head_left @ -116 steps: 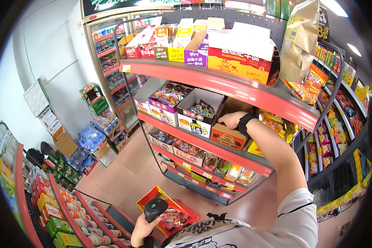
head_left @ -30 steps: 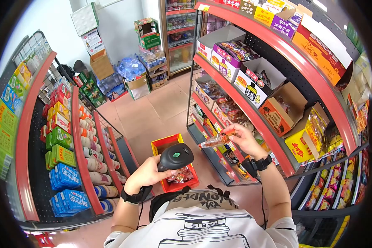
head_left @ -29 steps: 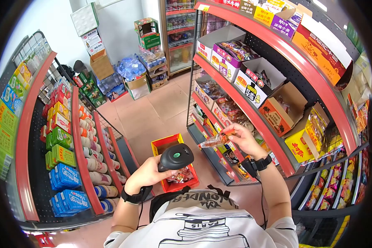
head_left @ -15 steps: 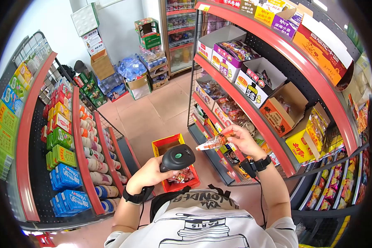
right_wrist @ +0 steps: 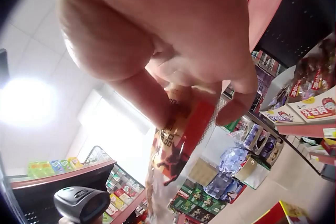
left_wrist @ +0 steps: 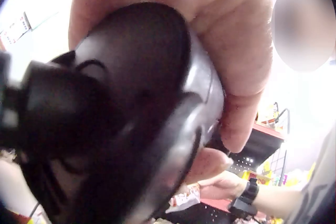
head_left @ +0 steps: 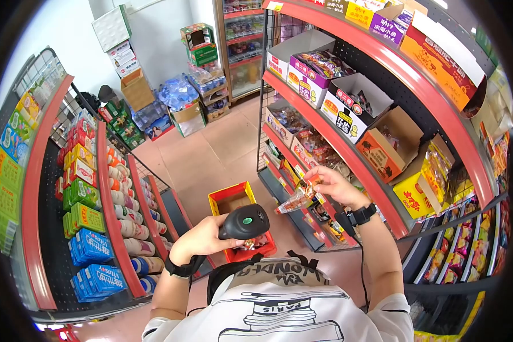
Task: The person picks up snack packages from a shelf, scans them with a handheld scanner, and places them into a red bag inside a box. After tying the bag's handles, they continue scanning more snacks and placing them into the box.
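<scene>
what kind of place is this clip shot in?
Most likely a small convenience store: red shelves of boxed snacks, a glass-door drinks fridge at the back, a barcode scanner in the left hand and a snack packet in the right hand.

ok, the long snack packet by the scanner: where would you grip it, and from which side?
By its upper end, coming from the right, as the right hand does: thumb and fingers pinch the top of the snack packet. It is long and slim and slants down toward the scanner in the left hand, so an end grip probably leaves its faces uncovered.
</scene>
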Motion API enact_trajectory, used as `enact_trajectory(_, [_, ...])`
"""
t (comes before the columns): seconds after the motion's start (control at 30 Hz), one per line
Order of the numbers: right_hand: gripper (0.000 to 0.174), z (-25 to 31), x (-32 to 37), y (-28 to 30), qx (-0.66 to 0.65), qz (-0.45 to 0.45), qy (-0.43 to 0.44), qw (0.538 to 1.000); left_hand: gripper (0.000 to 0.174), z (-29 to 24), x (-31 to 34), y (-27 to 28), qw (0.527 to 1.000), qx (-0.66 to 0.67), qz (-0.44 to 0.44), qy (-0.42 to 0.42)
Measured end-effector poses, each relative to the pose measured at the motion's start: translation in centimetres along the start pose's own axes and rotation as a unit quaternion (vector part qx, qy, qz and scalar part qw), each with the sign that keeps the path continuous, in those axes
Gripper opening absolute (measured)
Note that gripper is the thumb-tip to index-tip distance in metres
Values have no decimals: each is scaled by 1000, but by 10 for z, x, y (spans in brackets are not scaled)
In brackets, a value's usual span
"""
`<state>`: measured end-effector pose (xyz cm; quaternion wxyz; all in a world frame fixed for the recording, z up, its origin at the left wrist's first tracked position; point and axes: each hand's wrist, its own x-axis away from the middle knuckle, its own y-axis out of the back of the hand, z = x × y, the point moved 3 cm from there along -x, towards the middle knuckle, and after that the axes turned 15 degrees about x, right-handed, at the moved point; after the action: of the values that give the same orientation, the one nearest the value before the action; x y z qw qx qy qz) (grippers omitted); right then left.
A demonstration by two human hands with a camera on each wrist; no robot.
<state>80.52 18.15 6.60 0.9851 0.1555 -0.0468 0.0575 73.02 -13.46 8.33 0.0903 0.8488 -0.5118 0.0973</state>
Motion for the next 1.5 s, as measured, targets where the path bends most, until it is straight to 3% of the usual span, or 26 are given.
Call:
enact_trajectory(0.5, [29,9,-4,1,-24,34,-1,999,38,5,-5,2,999,-11,46,-5])
enact_trajectory(0.57, [29,9,-4,0,-26,38,-1,999,39,10,-5,2,997,-20,36,-58])
enact_trajectory(0.87, [24,-1,-6,-5,18,-22,27,999,42,17,-6,2,996,-39,-36,-76])
enact_trajectory(1.0, [22,-3,-5,-9,50,-24,29,998,43,11,-4,1,999,-24,-21,-9])
enact_trajectory(1.1, [22,-1,-4,-10,50,-29,27,998,41,9,-6,-1,999,-43,-14,-9])
enact_trajectory(1.17, [22,-1,-4,-10,48,-29,25,998,45,13,-8,-2,997,-57,-6,-55])
enact_trajectory(1.5, [21,-8,-5,-9,38,-40,34,998,45,15,-13,-2,997,-45,6,-59])
